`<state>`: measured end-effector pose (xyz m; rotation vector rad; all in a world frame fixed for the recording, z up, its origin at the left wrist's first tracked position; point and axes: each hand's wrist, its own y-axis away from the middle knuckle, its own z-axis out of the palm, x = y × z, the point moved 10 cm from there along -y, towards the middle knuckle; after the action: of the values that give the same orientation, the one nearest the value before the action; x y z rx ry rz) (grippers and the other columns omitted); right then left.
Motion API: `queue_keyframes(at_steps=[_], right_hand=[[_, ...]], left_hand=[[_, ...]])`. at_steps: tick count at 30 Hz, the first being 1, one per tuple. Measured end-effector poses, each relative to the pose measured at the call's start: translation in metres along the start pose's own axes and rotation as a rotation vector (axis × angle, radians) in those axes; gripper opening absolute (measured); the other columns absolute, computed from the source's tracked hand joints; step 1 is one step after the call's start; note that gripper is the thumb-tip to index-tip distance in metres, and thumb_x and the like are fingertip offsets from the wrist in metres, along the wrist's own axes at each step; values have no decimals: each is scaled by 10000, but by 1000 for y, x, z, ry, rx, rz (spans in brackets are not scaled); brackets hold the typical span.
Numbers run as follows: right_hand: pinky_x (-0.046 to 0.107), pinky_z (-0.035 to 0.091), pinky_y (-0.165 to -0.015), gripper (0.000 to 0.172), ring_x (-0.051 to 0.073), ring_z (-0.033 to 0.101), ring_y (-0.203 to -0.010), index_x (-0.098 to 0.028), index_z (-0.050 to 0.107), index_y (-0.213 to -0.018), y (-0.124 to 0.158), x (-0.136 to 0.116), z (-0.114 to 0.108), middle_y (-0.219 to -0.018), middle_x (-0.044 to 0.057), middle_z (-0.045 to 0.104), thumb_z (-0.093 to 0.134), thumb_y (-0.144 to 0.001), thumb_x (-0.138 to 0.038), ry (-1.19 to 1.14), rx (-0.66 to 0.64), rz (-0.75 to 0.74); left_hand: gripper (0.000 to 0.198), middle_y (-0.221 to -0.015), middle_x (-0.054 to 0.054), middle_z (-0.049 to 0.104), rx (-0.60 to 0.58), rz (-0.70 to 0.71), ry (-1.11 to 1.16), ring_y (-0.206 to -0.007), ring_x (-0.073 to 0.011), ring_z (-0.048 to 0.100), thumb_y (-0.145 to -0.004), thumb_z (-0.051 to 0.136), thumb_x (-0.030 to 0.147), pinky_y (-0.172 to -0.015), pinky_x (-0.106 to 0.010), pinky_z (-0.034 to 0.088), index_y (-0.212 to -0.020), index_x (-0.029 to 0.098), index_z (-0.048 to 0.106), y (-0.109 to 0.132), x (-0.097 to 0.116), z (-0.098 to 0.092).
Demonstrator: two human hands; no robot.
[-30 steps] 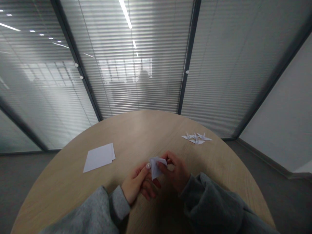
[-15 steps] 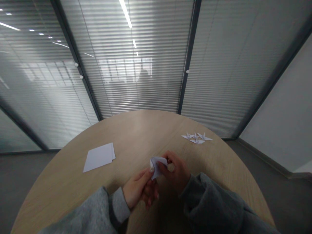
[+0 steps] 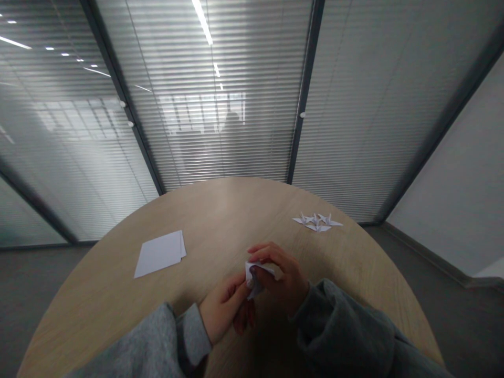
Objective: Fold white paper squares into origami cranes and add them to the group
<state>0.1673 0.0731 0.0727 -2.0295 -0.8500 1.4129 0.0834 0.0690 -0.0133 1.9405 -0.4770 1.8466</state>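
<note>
A small folded white paper (image 3: 256, 283) is held between both hands near the front middle of the round table. My left hand (image 3: 225, 305) pinches its lower left corner between thumb and fingers. From the right, my right hand (image 3: 281, 275) grips it, with the thumb on its face and the fingers over its upper edge. Part of the paper is hidden by the fingers. Several folded white paper cranes (image 3: 318, 222) sit close together at the right back of the table. White paper sheets (image 3: 159, 254) lie flat on the left side.
The round wooden table (image 3: 228, 210) fills the lower view. Behind it stand glass panels with blinds (image 3: 232, 152) and dark frames. A pale wall (image 3: 460, 194) rises on the right.
The fingers of my right hand have shifted left over the top edge of the paper. The folded paper has tilted and moved slightly down, and the fingers of my left hand have curled in.
</note>
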Motion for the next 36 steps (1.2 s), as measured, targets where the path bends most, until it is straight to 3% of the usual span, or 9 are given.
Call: queue_keyframes(at_steps=[6, 18, 23, 31, 36], right_hand=[[283, 520, -645, 92, 177, 653, -765, -189, 625, -834, 1, 1, -1, -826, 70, 687, 547, -805, -228, -87, -8, 37], [327, 519, -691, 329, 211, 661, -820, -169, 684, -885, 5, 8, 3, -895, 118, 701, 435, -912, -382, -253, -31, 146], [340, 514, -689, 324, 207, 660, -787, -186, 686, -907, 6, 5, 5, -870, 101, 698, 433, -915, -388, -228, -45, 123], [306, 508, -687, 326, 178, 653, -768, -163, 681, -918, 2, -7, 4, -840, 98, 707, 412, -930, -347, -129, -62, 34], [295, 509, -679, 314, 175, 652, -773, -169, 689, -919, 3, -8, 6, -841, 92, 711, 426, -927, -340, -129, -64, 30]], left_hand=[[592, -452, 40, 512, -3, 40, -60, -300, -63, 397, -792, 423, 671, -331, -168, 317, -953, 123, 579, 2, 1, 0], [616, -495, 16, 532, 26, 55, -111, -333, -52, 408, -776, 440, 679, -352, -159, 325, -895, 98, 607, 1, 7, -7], [630, -532, 12, 579, 55, 58, -23, -336, -54, 433, -757, 475, 682, -353, -155, 342, -1023, 117, 562, 2, 5, -8], [652, -448, 36, 543, 69, 5, 43, -306, -59, 420, -702, 440, 759, -321, -153, 328, -833, 130, 545, 0, 4, -5], [616, -431, 49, 521, 53, 41, 18, -297, -49, 387, -736, 448, 723, -313, -147, 287, -845, 126, 553, -1, 6, -5]])
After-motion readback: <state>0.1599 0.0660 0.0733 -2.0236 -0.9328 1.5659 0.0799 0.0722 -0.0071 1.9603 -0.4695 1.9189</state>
